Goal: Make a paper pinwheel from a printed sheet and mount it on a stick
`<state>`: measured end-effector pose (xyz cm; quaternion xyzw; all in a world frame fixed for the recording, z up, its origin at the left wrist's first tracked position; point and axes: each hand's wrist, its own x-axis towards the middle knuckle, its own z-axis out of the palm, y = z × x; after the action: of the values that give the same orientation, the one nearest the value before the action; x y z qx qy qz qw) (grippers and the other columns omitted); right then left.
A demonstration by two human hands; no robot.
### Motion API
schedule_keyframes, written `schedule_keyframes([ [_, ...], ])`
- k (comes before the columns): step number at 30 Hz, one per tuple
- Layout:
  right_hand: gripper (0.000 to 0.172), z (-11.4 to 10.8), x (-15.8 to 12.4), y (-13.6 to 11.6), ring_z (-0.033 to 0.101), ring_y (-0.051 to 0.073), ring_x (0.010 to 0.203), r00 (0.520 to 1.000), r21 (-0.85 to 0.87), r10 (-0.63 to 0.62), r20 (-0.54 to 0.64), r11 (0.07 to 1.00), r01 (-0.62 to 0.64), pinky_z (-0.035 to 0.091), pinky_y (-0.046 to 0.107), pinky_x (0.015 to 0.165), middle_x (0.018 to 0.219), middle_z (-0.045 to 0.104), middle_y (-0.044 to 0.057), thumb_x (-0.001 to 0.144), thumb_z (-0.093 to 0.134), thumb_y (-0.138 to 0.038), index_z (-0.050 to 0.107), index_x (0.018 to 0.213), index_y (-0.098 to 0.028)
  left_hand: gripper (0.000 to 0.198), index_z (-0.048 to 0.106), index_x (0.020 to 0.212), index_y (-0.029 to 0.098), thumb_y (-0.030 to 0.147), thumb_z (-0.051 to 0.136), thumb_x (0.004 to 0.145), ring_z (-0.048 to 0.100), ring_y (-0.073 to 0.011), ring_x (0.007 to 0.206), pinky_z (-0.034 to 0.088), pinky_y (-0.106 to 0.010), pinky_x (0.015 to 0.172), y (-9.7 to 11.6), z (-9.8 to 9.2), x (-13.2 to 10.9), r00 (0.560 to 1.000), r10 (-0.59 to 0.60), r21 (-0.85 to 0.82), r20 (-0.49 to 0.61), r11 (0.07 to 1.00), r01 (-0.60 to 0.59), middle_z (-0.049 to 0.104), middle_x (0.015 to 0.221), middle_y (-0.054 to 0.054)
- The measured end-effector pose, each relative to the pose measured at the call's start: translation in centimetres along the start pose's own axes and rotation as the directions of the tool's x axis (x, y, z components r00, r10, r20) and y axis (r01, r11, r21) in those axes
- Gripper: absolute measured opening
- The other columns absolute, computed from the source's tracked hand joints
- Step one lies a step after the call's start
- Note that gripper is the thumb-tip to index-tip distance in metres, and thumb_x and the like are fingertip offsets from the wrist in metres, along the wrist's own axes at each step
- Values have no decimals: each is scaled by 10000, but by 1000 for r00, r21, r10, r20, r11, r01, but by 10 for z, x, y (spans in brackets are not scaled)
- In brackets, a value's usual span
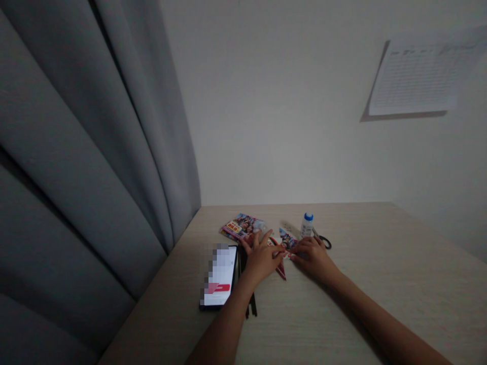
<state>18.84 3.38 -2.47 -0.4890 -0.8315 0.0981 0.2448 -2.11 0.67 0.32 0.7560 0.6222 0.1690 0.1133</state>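
My left hand (262,257) rests on the wooden table (380,284) with fingers stretched out, pressing a small folded printed paper (282,271) that pokes out below its fingertips. My right hand (312,255) lies right beside it, fingers curled down onto the same paper where the two hands meet. A colourful printed leaflet (241,226) lies just beyond my left hand. Another printed scrap (286,236) sits between the hands and a small white glue bottle with a blue cap (306,225).
A phone with a lit screen (219,276) lies left of my left forearm, with thin black sticks (251,304) beside it. Black-handled scissors (324,240) lie behind my right hand. Grey curtain (76,177) hangs at left; a paper sheet (418,76) is on the wall.
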Motion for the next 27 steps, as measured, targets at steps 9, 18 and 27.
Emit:
schedule_keyframes([
  [9,197,-1,0,-1,596,278,1132,1000,6,10,18,1000,-11,267,535,1076,1054,755,31,870,638,-396,776,999,-341,293,688,1155,527,574,539,908,86,-427,1505,-104,-813,1040,-2,-2,1,999,-12,18,47,1000,11,284,1628,75],
  [18,198,0,0,1,601,281,1116,1000,-8,-3,7,1000,3,297,523,1052,1049,758,35,867,636,-407,778,983,-334,328,697,1166,501,596,535,897,70,-431,1508,-96,-790,1066,-1,-5,3,996,-47,-6,76,999,47,250,1641,72],
  [27,200,-2,0,-1,578,298,1152,1000,0,5,20,1000,-5,283,551,1053,1067,754,35,866,631,-406,775,982,-328,295,709,1153,482,532,594,887,61,-418,1510,-122,-785,1057,-6,-7,3,997,-38,0,67,999,38,265,1636,66],
])
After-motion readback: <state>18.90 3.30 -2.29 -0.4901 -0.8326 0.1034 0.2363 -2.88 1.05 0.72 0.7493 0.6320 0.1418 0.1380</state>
